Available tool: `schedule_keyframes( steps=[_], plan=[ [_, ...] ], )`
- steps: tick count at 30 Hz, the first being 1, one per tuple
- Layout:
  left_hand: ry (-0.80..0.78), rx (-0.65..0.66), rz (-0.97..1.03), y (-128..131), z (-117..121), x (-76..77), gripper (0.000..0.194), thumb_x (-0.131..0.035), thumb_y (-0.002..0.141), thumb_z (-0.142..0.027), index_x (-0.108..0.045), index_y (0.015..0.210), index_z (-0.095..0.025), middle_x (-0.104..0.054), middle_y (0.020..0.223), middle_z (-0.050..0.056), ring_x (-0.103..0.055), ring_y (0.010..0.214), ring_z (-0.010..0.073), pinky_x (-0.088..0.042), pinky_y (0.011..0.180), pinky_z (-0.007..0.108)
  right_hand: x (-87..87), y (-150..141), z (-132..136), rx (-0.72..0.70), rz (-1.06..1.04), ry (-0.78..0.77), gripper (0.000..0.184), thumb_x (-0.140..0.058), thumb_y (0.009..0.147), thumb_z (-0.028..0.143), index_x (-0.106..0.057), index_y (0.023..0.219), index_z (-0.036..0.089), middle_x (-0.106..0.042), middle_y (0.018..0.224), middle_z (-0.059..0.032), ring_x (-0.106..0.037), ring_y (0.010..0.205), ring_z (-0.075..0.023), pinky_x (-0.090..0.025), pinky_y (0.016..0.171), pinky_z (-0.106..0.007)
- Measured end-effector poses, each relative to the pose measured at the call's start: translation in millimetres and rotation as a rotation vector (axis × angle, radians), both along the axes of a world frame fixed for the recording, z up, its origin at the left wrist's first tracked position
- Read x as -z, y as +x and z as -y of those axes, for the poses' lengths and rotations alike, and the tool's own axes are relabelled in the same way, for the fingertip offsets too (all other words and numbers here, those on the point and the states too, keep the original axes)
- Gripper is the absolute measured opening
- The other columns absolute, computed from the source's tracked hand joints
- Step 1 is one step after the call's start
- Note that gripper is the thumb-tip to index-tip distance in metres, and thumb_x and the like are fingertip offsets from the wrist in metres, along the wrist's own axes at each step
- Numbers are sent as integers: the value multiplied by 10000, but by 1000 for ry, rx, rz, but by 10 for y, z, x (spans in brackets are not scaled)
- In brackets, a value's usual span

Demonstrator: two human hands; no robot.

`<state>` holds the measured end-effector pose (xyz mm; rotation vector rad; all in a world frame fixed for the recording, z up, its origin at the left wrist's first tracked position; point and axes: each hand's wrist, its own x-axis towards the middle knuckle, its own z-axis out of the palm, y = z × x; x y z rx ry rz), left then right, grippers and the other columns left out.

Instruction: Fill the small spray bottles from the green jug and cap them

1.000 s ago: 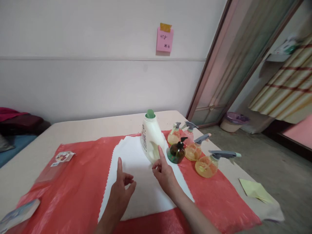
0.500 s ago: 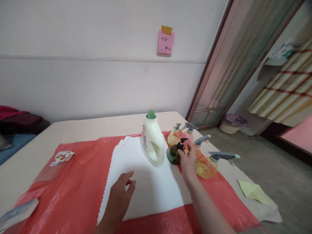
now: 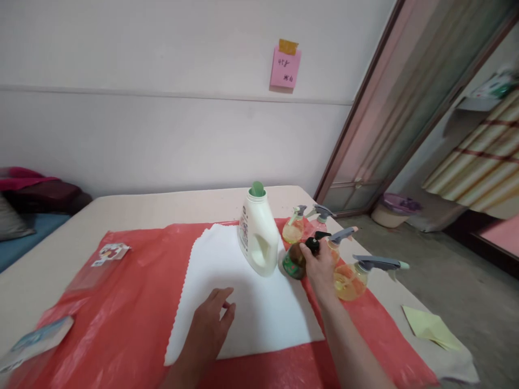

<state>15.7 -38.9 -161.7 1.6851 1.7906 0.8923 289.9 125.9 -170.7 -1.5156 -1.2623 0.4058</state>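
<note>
My right hand [image 3: 320,265] is closed round the neck of a dark pump bottle [image 3: 293,261] with a green label. The bottle tilts to the right, its black pump head pointing toward the spray bottles. Over the white cloth [image 3: 251,324] is my left hand [image 3: 213,319], fingers loosely bent, thumb apart, with nothing in it. A cream jug [image 3: 259,237] stands upright on the cloth, left of the pump bottle, a green piece sticking out of its mouth.
Several spray bottles, including a yellow one [image 3: 351,282], stand on the red sheet [image 3: 141,292] at right. A clear packet [image 3: 107,259] and a flat pack [image 3: 38,343] lie left. Yellow paper [image 3: 430,327] lies near the table's right edge; a bin [image 3: 391,210] stands beyond.
The pump bottle has gone from nearly upright to tilted right in my right hand. My left hand keeps its pose over the cloth. The whole view has shifted slightly.
</note>
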Motion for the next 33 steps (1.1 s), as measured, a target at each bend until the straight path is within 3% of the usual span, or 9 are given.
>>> schedule_keyframes(
  steps=[5,9,11,15,18,22,26,28,33],
  plan=[
    [-49,45,-3,50,7,-34,400,-428,962,-337,-669,1250,-201,-721,1074,73,-709,871,205,-551,778,368,-239,-75,258,-107,52,-27,361,-656,747,575,-514,811,249,-571,780,-21,-521,780,-234,-400,747,-384],
    [-79,113,88,81,26,-47,468,-500,929,-344,-608,1357,-191,-693,1222,114,-694,1038,236,-549,915,409,-421,-175,504,-281,48,-91,361,-706,710,566,-531,751,253,-554,693,-5,-506,705,-220,-395,699,-370],
    [-99,134,188,122,31,-58,666,-627,854,-362,-497,1484,-190,-636,1365,140,-649,1184,271,-515,1027,448,-470,-327,640,-409,8,-132,364,-708,721,578,-556,752,248,-588,678,-5,-527,665,-211,-422,659,-358],
    [-157,116,369,233,30,-84,1181,-861,598,-295,-265,1614,-217,-447,1597,155,-478,1428,340,-419,1169,481,-459,-789,954,-651,-121,-176,365,-669,784,581,-643,899,236,-732,863,-36,-658,773,-223,-529,697,-345],
    [-166,52,363,273,28,-106,1142,-843,575,-241,-298,1578,-229,-523,1531,140,-553,1354,338,-469,1112,459,-433,-1043,1136,-701,-202,-177,333,-697,787,535,-665,931,237,-752,895,-40,-689,818,-225,-559,723,-338],
    [-169,12,187,204,16,-126,927,-776,576,-198,-451,1441,-264,-629,1385,95,-616,1243,331,-501,1035,442,-494,-993,1153,-666,-323,-140,393,-672,824,555,-678,1056,237,-758,1074,-81,-711,977,-240,-579,850,-371],
    [-142,-32,65,46,-29,-86,829,-710,598,-179,-491,1393,-262,-623,1382,108,-591,1264,341,-474,1049,460,-547,-606,885,-427,-448,-59,444,-606,819,651,-616,990,241,-719,1106,-94,-712,906,-237,-569,901,-441],
    [-115,-81,45,-46,-68,-70,831,-699,608,-182,-478,1406,-246,-602,1415,123,-554,1308,348,-436,1095,475,-486,-403,667,-323,-422,-83,462,-536,832,682,-577,983,247,-699,1016,-80,-700,819,-232,-572,847,-456],
    [-129,-193,15,-247,-168,-123,817,-721,619,-218,-454,1391,-213,-620,1337,114,-560,1263,334,-464,1039,461,-114,-121,232,-188,-144,-311,379,-799,588,497,-504,612,261,-554,585,-38,-652,692,-317,-497,693,-465]
  ],
)
